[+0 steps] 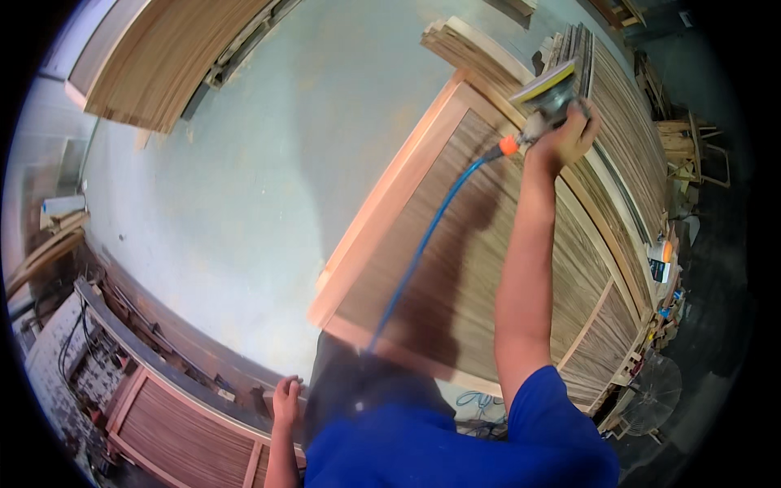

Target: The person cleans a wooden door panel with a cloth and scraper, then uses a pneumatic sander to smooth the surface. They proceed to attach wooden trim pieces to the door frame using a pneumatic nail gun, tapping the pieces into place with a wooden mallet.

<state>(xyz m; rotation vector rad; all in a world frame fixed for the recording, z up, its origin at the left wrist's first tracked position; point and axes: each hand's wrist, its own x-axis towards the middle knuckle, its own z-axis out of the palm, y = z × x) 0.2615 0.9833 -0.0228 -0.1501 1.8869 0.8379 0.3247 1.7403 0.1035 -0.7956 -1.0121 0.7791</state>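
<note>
My right hand (565, 140) grips a round orbital sander (547, 96) with a yellow-edged pad, lifted and tilted over the far right edge of a framed wooden door panel (407, 268). A blue air hose (431, 232) joins the sander through an orange fitting (508, 145) and runs back across the panel toward my body. The panel has a pale reddish frame and a darker grained middle, partly in shadow. Low at my left side hangs my left hand (285, 400), its fingers loosely bent and apart, with nothing visible in it.
Stacked wooden panels (622, 122) stand close along the right. Another wooden panel stack (167, 61) is at the far left. Behind my left hand lies a reddish door panel (183, 431). A round fan (653, 392) and assorted tools are at the lower right.
</note>
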